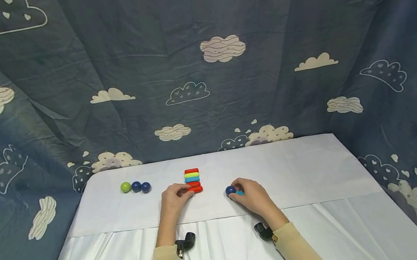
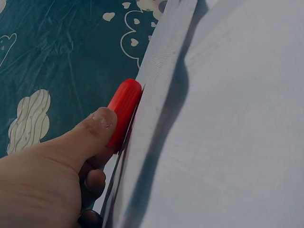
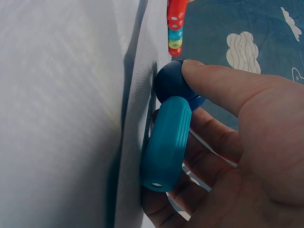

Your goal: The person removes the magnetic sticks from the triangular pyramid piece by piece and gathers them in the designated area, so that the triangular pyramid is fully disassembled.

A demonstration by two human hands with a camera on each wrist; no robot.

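My left hand (image 1: 173, 201) pinches a red oblong bead (image 2: 126, 104) between thumb and fingers, down at the white tabletop. This bead is the nearest of a short stack-like row; beyond it lie another red, a light blue (image 1: 192, 179), a yellow (image 1: 191, 175) and a far red bead (image 1: 191, 170). To the right, my right hand (image 1: 255, 195) holds a dark blue ball (image 3: 172, 81) with the thumb on it. A teal oblong bead (image 3: 166, 145) with a hole in its end lies against that ball, beside the curled fingers.
On the left of the white table (image 1: 296, 166) a green ball (image 1: 125, 187) and two dark blue balls (image 1: 145, 187) form a line. A dark blue cloud-printed curtain (image 1: 184, 63) hangs behind and at both sides. The cloth drops over the front edge.
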